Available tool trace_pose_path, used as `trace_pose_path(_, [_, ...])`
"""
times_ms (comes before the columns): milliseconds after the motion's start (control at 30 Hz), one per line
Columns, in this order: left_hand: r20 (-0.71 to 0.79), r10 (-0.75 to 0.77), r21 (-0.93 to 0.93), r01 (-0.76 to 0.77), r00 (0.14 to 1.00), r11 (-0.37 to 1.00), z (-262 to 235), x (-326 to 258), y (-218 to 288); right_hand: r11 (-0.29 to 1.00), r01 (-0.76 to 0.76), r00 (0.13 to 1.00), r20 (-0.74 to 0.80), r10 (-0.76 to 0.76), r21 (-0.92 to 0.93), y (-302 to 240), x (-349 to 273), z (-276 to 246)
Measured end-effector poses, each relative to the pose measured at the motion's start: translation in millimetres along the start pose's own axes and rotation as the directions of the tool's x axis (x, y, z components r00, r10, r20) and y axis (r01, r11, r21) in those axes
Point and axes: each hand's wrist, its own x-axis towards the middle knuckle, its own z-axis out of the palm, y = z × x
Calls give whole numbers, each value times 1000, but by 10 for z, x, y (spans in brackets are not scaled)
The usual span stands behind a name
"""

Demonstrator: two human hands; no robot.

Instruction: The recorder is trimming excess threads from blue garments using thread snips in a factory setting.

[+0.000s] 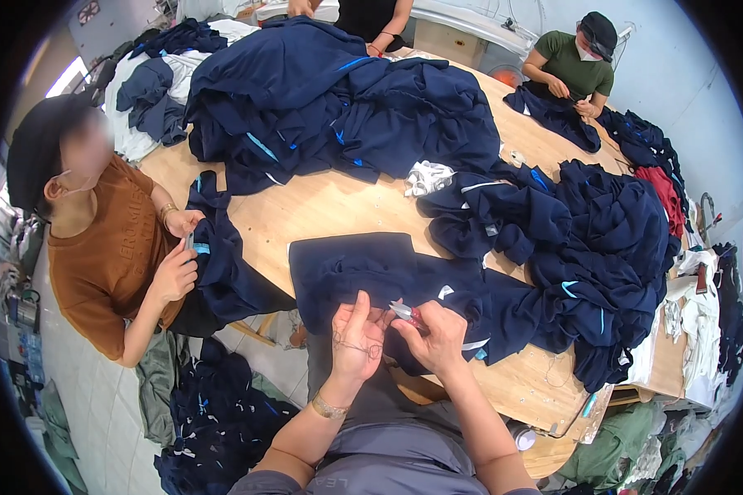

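My right hand [437, 340] is closed around a pair of thread snips [402, 311] with silver blades and a red handle. The blades point left, toward the fingers of my left hand [357, 342]. That hand is turned palm up, its thumb raised apart from the partly curled fingers. A loose dark thread [373, 351] loops across its palm near the wrist. Just beyond both hands lies a navy garment [347, 260], spread over the near table edge, with a small white tag [446, 292]. Part of the cloth is hidden behind my hands.
Heaped navy garments [603, 239] cover the right of the wooden table [305, 210]; a larger pile [330, 99] lies at the back. On the left, a person in brown [115, 247] handles navy cloth. Another in green [576, 70] works far right. Dark clothes [223, 421] cover the floor.
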Motion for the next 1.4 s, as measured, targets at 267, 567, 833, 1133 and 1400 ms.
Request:
trace_pose_path(267, [98,21,-7,-20,995,1000,-51,-1,-1,994,-86,996,-32,89,69,-10,43,-5])
trace_pose_path(567, [57,41,44,-43,998,998,-66,-11,-5,996,60,998,10,-60,-69,52,14,-24])
trace_pose_path(833, [40,46,73,-48,998,996,-38,-28,-26,993,86,996,7,-85,-82,68,15,-40])
trace_pose_path(1133, [17,46,100,-47,999,994,-26,0,-44,984,123,992,46,-118,-131,58,99,-88])
trace_pose_path(1400, [-27,60,70,-58,998,996,24,-35,-25,959,-149,988,8,152,240,40,28,-43])
